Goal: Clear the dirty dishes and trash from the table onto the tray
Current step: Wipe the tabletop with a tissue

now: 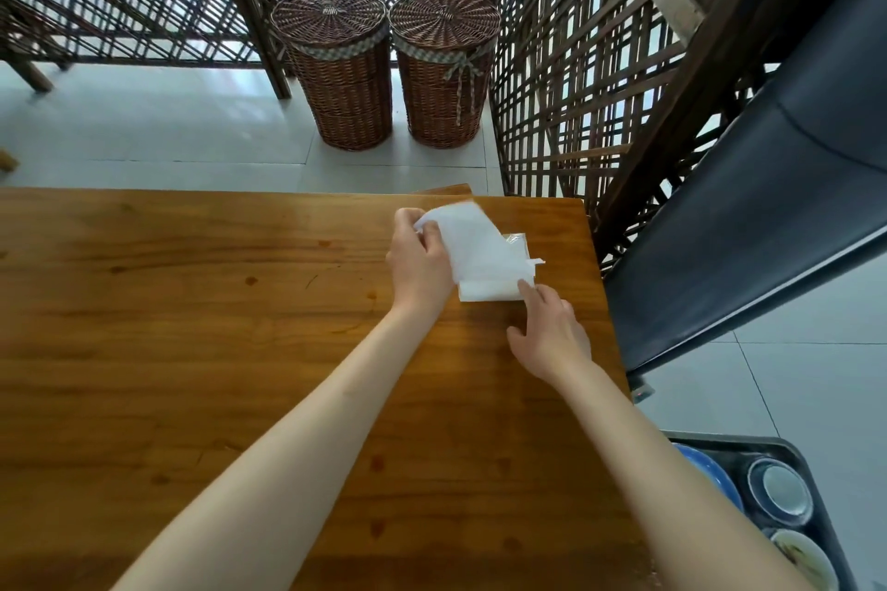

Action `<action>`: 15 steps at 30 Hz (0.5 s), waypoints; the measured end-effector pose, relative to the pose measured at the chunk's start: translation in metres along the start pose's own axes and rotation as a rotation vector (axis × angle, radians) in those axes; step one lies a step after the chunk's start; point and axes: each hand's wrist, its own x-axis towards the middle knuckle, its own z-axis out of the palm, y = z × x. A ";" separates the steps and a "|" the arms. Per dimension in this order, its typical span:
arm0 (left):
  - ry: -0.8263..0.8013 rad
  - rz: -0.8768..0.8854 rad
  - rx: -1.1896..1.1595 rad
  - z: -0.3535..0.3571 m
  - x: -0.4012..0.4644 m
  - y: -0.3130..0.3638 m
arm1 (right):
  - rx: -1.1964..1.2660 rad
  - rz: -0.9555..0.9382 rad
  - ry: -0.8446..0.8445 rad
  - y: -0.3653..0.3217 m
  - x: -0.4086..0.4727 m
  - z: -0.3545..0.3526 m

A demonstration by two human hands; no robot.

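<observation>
Pinching a thin white tissue (473, 245), left fingers (422, 226) lift it; right fingers (530, 293), loosely spread, press the packet (489, 290).

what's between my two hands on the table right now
In the head view, a white tissue rising from its packet. The left hand pinches the sheet's top; the right hand has its fingers on the packet.

The desk (192, 350) is honey-brown wood with darker grain streaks and small reddish spots. The tissue (473, 245) is plain white. Two baskets (348, 77) are reddish-brown wicker with checked cloth trim. The tray (768, 451) is dark grey, holding a blue plate (705, 470) and white-lined bowls (780, 492). Floor tiles (168, 130) are pale grey.
</observation>
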 end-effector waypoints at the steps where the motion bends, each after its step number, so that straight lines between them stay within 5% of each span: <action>1: -0.015 -0.015 0.010 -0.003 -0.003 -0.004 | 0.033 -0.004 0.020 0.001 -0.003 0.000; 8: -0.236 -0.225 0.033 -0.019 -0.039 -0.036 | 0.350 -0.031 0.002 0.006 -0.035 0.007; 15: -0.175 -0.484 -0.039 -0.029 -0.076 -0.055 | 0.674 0.045 -0.101 0.006 -0.077 0.012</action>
